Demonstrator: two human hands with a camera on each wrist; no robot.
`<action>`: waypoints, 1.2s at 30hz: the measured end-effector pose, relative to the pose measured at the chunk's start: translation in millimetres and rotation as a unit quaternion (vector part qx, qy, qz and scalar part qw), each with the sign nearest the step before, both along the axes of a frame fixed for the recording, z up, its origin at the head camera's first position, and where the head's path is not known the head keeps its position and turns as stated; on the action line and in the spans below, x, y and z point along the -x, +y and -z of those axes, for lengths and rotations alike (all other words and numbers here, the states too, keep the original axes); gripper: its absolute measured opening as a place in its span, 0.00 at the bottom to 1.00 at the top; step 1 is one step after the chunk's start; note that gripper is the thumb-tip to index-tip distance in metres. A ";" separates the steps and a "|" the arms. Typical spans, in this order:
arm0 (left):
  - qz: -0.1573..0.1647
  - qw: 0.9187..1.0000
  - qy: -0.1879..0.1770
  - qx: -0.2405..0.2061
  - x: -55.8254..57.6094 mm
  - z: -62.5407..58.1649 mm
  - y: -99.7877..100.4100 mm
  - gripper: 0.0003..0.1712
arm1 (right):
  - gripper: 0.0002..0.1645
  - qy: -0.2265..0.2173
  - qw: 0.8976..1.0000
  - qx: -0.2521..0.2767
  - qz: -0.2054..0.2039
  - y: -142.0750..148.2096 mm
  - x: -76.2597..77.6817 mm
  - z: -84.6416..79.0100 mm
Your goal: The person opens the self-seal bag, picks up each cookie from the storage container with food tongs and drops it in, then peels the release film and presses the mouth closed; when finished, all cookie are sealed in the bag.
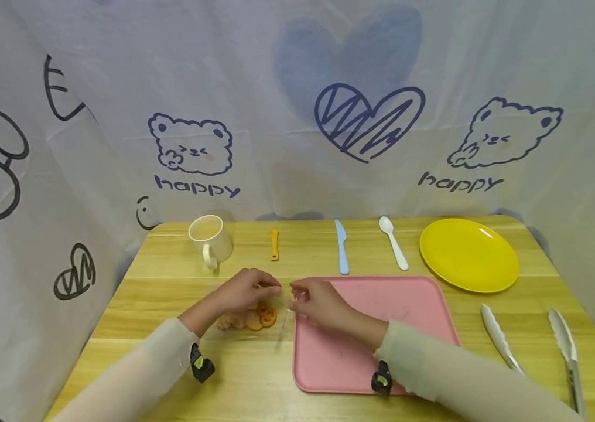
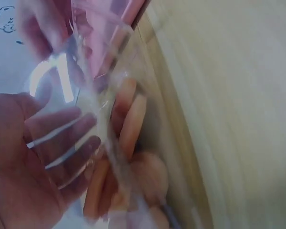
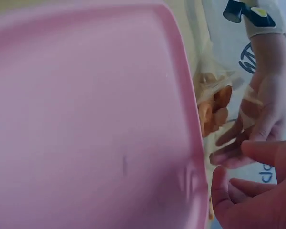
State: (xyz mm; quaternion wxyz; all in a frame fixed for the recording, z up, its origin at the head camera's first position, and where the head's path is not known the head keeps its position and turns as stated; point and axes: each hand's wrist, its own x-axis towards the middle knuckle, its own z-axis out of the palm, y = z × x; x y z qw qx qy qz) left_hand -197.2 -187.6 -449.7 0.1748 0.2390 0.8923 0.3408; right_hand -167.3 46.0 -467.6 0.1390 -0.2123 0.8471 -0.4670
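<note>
A clear plastic bag point(image 2: 102, 119) lies on the table beside the tray, its film rising between both hands. Inside are several orange-brown snack pieces point(image 1: 253, 320), one round with a smiling-face pattern point(image 1: 267, 316). My left hand point(image 1: 247, 291) is over the bag; in the left wrist view its fingers point(image 2: 62, 129) stretch out fairly straight, seen through the film. Facing it, my right hand point(image 1: 321, 302) hovers at the tray's left edge. Its thumb and forefinger point(image 3: 221, 186) face each other, tips apart. Whether they pinch the thin film does not show.
A pink tray point(image 1: 382, 328) stands right of the bag. Along the back are a cream mug point(image 1: 212, 237), a small orange handle-like piece point(image 1: 274, 245), a light blue knife point(image 1: 342, 249), a white spoon point(image 1: 393, 243) and a yellow plate point(image 1: 468, 255). Metal tongs point(image 1: 566, 346) lie at right.
</note>
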 end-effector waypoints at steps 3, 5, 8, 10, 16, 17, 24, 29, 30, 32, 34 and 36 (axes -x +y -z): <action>0.006 1.000 0.003 0.005 0.1 3.5 5.2 0.15 | 0.21 -0.011 1.000 -0.012 0.015 -14.8 8.2 5.6; 0.008 1.000 0.007 0.003 0.4 6.8 6.2 0.14 | 0.14 -0.009 0.999 -0.020 0.028 -20.7 11.9 8.2; 0.010 1.000 0.019 0.009 1.0 10.3 7.0 0.11 | 0.08 -0.014 0.999 -0.016 0.040 -25.0 15.5 10.2; 0.009 1.000 0.022 0.014 1.9 12.2 8.1 0.08 | 0.06 -0.021 0.999 -0.005 0.049 -25.6 17.5 11.9; 0.010 1.000 0.019 0.012 5.0 13.2 10.2 0.08 | 0.04 -0.053 0.995 0.051 0.075 -23.6 21.9 18.5; 0.010 1.000 0.017 0.007 5.7 13.4 10.0 0.08 | 0.04 -0.055 0.994 0.058 0.078 -23.2 22.2 19.5; 0.000 0.999 -0.019 -0.046 9.6 16.2 5.7 0.10 | 0.09 0.017 0.993 0.032 0.114 -24.5 21.2 25.2; -0.008 0.995 -0.050 -0.088 11.5 18.4 2.8 0.10 | 0.08 0.034 0.993 0.042 0.107 -27.0 19.1 26.1; -0.012 0.994 -0.057 -0.094 11.5 18.3 2.7 0.10 | 0.07 0.035 0.993 0.044 0.106 -27.4 18.7 26.2; -0.022 0.992 -0.068 -0.103 11.2 17.7 2.9 0.10 | 0.06 0.032 0.993 0.046 0.106 -28.4 18.0 26.1; -0.030 0.991 -0.077 -0.108 10.5 16.5 3.4 0.11 | 0.04 0.030 0.993 0.047 0.108 -29.4 17.3 25.8; -0.035 0.990 -0.081 -0.111 9.7 15.4 3.7 0.11 | 0.03 0.027 0.993 0.048 0.107 -30.7 16.9 25.8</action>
